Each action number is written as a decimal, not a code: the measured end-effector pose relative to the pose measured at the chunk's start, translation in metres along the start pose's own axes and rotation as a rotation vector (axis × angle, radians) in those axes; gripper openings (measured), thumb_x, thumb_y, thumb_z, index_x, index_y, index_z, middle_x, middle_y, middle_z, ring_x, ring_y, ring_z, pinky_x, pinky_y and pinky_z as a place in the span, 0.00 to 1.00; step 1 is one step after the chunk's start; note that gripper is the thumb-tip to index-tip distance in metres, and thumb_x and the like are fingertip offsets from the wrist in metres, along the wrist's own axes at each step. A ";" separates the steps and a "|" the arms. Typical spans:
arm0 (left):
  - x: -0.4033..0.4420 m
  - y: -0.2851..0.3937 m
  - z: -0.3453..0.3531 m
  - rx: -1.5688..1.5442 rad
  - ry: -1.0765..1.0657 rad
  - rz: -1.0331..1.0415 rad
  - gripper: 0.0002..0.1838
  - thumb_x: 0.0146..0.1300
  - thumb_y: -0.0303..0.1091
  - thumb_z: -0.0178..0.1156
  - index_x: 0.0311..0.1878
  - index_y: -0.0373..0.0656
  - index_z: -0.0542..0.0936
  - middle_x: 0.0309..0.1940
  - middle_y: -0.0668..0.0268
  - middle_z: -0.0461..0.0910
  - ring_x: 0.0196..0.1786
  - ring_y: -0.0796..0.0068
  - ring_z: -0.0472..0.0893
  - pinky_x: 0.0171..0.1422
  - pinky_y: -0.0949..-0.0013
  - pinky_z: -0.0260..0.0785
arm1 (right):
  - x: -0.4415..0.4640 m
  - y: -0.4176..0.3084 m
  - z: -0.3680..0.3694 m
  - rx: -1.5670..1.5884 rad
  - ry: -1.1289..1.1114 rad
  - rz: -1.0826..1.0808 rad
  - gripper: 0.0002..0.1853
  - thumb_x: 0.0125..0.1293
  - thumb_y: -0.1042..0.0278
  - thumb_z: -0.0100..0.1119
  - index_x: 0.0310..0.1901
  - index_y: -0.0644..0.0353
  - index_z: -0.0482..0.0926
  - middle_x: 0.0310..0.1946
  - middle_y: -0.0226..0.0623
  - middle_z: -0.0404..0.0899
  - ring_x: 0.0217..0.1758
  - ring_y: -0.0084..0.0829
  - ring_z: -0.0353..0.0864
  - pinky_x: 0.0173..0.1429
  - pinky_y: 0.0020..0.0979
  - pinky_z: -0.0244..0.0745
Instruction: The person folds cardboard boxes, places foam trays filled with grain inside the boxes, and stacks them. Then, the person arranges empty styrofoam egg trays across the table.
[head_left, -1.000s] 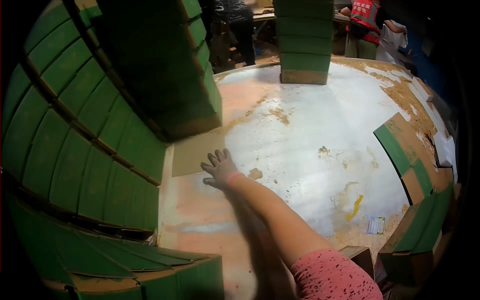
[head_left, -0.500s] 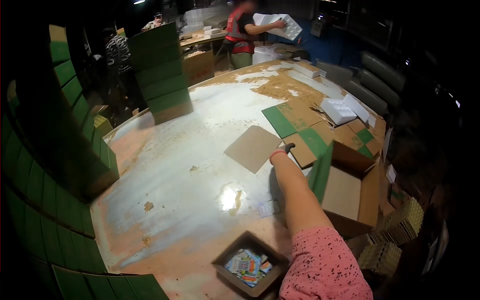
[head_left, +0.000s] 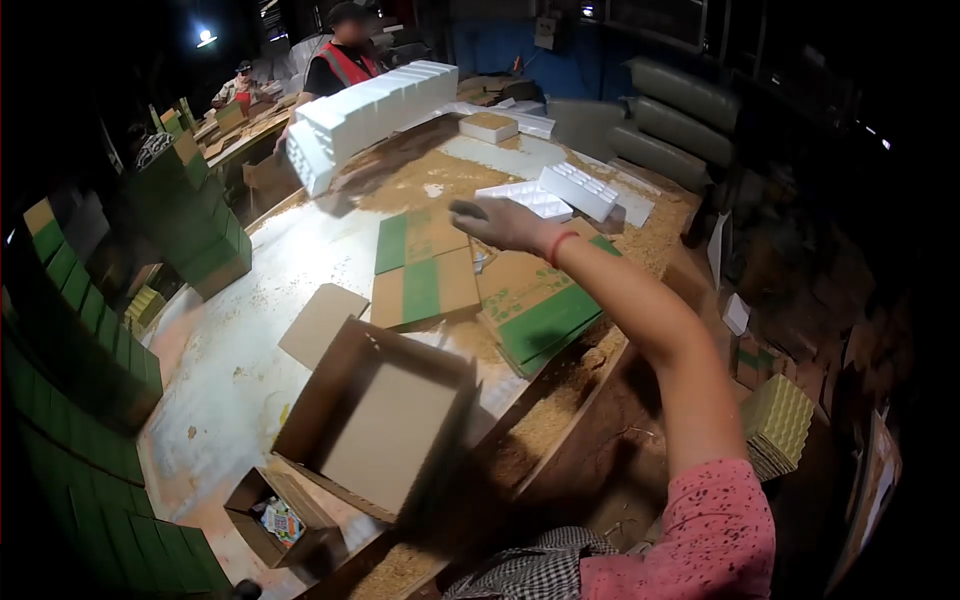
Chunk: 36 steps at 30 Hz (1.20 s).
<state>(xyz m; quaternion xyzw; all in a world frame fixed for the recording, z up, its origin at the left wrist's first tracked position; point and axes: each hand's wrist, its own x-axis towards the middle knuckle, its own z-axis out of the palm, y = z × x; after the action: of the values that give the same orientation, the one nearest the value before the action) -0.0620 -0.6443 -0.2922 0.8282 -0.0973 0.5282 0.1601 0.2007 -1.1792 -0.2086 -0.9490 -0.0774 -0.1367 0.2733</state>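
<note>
My right hand (head_left: pixel 505 224), in a dark glove, reaches over the table with its fingers stretched out and nothing visible in them. Below and around it lie flat folded cartons (head_left: pixel 545 300) in brown and green. White moulded foam trays (head_left: pixel 525 198) are just beyond the hand. Nearer me stands an open brown carton (head_left: pixel 375 425), with bare cardboard at its bottom. Beside it a small open box (head_left: pixel 262 545) holds printed colourful cards (head_left: pixel 281 522). My left hand is not clearly visible; a small dark shape at the bottom edge cannot be made out.
Across the table a co-worker in a red vest (head_left: pixel 347 65) holds a stack of white foam trays (head_left: pixel 380 110). Green cartons (head_left: pixel 75 470) are stacked along the left. A cardboard sheet (head_left: pixel 318 318) lies behind the open carton. Yellowish egg trays (head_left: pixel 778 425) stand low at right.
My view has turned right. The open carton now stands closer to the small box, and my right hand is over the folded cartons. The co-worker has brought the foam trays over the table.
</note>
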 end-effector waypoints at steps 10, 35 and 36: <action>-0.001 0.316 0.200 -1.299 -1.197 -0.440 0.25 0.57 0.19 0.57 0.61 0.36 0.72 0.57 0.54 0.74 0.59 0.59 0.75 0.65 0.64 0.65 | -0.096 0.193 0.131 0.675 -0.257 0.393 0.27 0.66 0.39 0.48 0.49 0.58 0.72 0.30 0.42 0.80 0.31 0.35 0.82 0.40 0.37 0.76; -0.025 0.405 0.456 -0.247 -0.682 -0.604 0.31 0.60 0.47 0.62 0.65 0.46 0.71 0.59 0.43 0.70 0.62 0.44 0.68 0.70 0.48 0.53 | 0.103 0.259 0.001 0.641 -0.374 0.111 0.19 0.67 0.57 0.60 0.50 0.66 0.78 0.39 0.33 0.83 0.39 0.24 0.81 0.44 0.30 0.76; -0.034 0.420 0.455 0.070 -0.724 -0.546 0.34 0.59 0.55 0.61 0.65 0.47 0.71 0.59 0.43 0.69 0.63 0.42 0.66 0.69 0.42 0.52 | 0.118 0.264 0.000 0.562 -0.289 -0.062 0.19 0.66 0.58 0.60 0.50 0.65 0.78 0.38 0.35 0.84 0.37 0.27 0.83 0.43 0.33 0.77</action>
<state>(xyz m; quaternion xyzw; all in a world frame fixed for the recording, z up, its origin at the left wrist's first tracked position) 0.1690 -1.2026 -0.4323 0.9597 0.0930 0.1460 0.2212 0.3716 -1.3919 -0.3048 -0.8431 -0.1791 0.0179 0.5067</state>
